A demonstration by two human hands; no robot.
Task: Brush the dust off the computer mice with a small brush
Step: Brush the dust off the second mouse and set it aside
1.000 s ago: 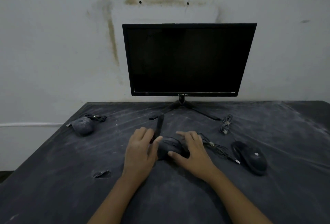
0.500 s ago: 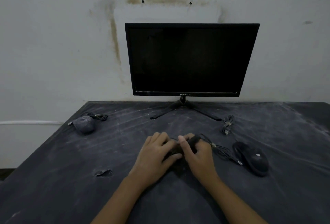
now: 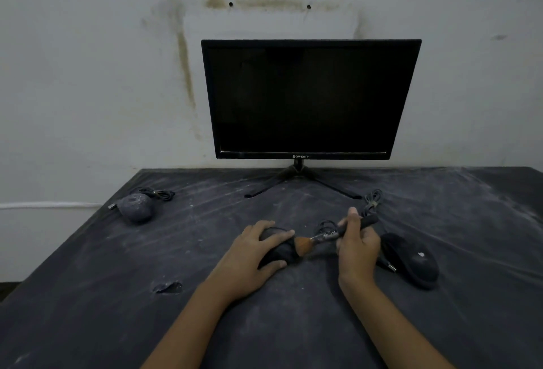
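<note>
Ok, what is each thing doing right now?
Monitor: screen dark.
Middle mouse: held by left hand.
Brush: gripped by right hand, bristles touching middle mouse.
Left mouse: very dusty, untouched.
Right mouse: black, untouched.
Table: dusty.

Dim rm, low light. Off-white wall [image 3: 88, 74] behind, w/ brownish stains [image 3: 183, 54] framing a paler rectangle & two small holes [image 3: 231, 4] near top. White pipe [image 3: 44, 205] runs along wall, lower left. Table [image 3: 88, 324] under dark dusty cover, small tear [image 3: 167, 287] front-left. Black monitor [image 3: 308, 98], screen off, on splayed-leg stand [image 3: 296, 174] at table's back edge.
</note>
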